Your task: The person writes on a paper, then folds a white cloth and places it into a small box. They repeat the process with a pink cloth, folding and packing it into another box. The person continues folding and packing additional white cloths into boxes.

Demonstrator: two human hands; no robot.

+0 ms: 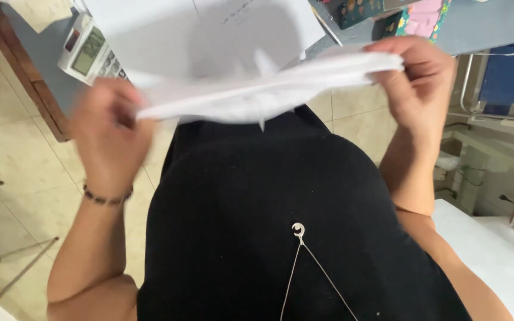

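I hold a sheaf of white paper sheets (269,89) edge-on in front of my black top, stretched between both hands. My left hand (109,134) is blurred and grips the left end of the sheets; a beaded bracelet sits on that wrist. My right hand (419,83) pinches the right end of the sheets between thumb and fingers. More white paper (209,30) lies on the desk just beyond the sheets.
A grey calculator (90,50) lies on the wood-edged desk (31,77) at the upper left. Colourful items (414,18) sit at the top right beside a blue chair (510,77). Beige floor tiles show below. A white surface (495,255) is at the lower right.
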